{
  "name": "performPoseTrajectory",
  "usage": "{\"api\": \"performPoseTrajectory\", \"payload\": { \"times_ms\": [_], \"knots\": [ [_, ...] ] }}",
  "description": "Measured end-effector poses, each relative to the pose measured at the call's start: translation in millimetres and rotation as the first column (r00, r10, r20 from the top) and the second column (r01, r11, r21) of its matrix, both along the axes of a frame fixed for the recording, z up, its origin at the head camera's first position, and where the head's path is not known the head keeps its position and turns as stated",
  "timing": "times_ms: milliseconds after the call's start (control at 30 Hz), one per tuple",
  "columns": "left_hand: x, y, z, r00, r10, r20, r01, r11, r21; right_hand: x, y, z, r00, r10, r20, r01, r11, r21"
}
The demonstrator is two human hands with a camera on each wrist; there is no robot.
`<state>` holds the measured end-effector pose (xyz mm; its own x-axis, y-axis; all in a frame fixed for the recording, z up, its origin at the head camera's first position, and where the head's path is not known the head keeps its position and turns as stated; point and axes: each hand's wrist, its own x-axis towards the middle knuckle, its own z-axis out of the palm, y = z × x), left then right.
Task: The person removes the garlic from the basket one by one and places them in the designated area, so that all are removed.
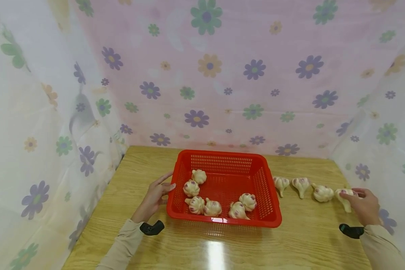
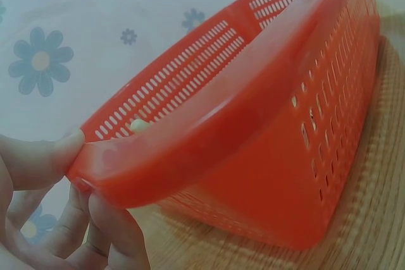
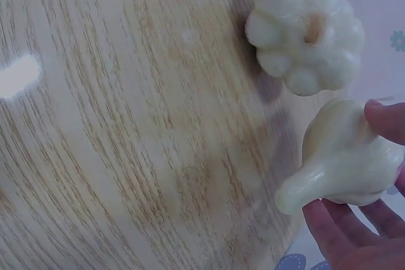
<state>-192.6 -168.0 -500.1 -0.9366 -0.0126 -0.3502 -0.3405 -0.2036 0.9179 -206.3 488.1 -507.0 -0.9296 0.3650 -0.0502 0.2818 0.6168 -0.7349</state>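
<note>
Hands on basket rim (image 1: 171, 202), end garlic (image 1: 344, 197).

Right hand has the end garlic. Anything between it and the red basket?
Yes: three garlic bulbs lie in a row on the table between the right hand with its held bulb and the basket. The basket's near wall also stands in between.

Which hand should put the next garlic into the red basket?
Probably the right hand: its fingers already pinch the end garlic of the row on the table. The left hand is busy gripping the basket rim.
</note>
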Motion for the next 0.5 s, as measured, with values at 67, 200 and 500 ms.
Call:
{"api": "performPoseTrajectory", "payload": {
  "times_ms": [67, 200, 500],
  "knots": [
    [-0.5, 0.9, -0.2, 1.000, 0.006, 0.000, -0.006, 1.000, -0.002, -2.1, 2, -0.9, 1.000, 0.005, 0.010, -0.005, 1.000, 0.014],
    [-1.0, 2.1, -1.1, 1.000, 0.007, 0.010, -0.007, 1.000, 0.002, -3.3, 7, -5.9, 0.998, 0.005, 0.056, -0.007, 1.000, 0.024],
    [7.4, 3.9, 18.9, 1.000, -0.023, 0.008, 0.023, 1.000, -0.002, -14.7, 8, -9.3, 0.998, -0.025, 0.052, 0.021, 0.997, 0.071]
  ]
}}
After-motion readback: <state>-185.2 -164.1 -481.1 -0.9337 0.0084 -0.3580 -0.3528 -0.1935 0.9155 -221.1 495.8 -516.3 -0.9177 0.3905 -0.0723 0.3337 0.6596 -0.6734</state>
